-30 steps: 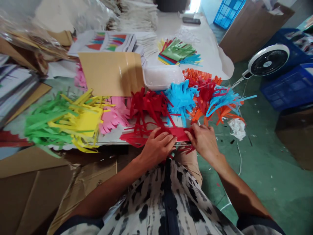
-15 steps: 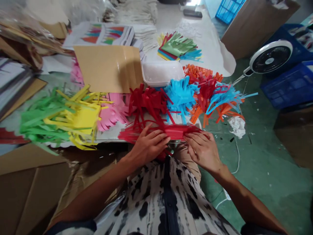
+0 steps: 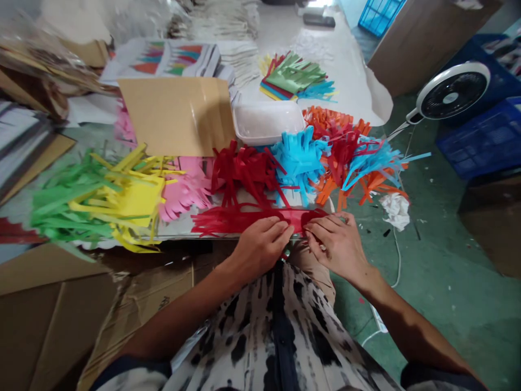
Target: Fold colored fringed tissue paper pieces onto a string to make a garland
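The left hand (image 3: 260,248) and right hand (image 3: 337,245) grip a red fringed paper strip (image 3: 240,221) together at the near table edge (image 3: 179,235). Directly beyond lie a red paper fringe bundle (image 3: 244,171), a blue paper fringe bundle (image 3: 300,160), and a plastic container (image 3: 268,123).

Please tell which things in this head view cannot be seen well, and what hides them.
Head view only:
Middle of the red paper fringe: covered by the left hand and right hand.
Printed sheets: partly covered by the tan card.
Blue crate: cut off by the top edge.
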{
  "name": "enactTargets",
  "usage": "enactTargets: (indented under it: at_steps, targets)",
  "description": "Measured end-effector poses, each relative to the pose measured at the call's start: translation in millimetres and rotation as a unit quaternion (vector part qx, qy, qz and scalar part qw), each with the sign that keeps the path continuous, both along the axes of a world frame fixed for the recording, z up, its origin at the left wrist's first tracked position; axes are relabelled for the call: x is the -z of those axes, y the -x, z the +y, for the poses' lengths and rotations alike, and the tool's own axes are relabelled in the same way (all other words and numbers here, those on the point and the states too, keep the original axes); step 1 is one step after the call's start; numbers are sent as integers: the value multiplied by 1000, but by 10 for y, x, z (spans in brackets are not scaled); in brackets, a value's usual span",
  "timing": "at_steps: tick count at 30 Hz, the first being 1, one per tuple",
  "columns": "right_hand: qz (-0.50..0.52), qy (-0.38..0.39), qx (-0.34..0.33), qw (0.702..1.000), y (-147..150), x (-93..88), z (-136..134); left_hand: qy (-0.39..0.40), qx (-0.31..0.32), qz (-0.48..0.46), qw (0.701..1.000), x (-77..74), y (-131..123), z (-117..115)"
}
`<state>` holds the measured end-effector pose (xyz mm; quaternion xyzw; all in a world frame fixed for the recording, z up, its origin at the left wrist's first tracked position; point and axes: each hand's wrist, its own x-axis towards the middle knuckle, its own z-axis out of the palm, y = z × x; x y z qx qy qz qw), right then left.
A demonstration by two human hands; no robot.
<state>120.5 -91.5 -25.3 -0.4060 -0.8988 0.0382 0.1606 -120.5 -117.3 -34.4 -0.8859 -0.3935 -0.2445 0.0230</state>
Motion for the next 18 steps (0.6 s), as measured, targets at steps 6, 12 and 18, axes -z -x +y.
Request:
enactTargets:
  at_steps: [6,12,18]
  targets:
    - [-26,-65,52,996,-290,-147,156,56,10,61,997,56,-80,136]
    - [27,-121,51,991,-270,-232,32,0,-17,15,1000,191,5,-50]
    - [24,-51,-68,996,109,154,-198,-4,-36,-11,999,276,102,-241]
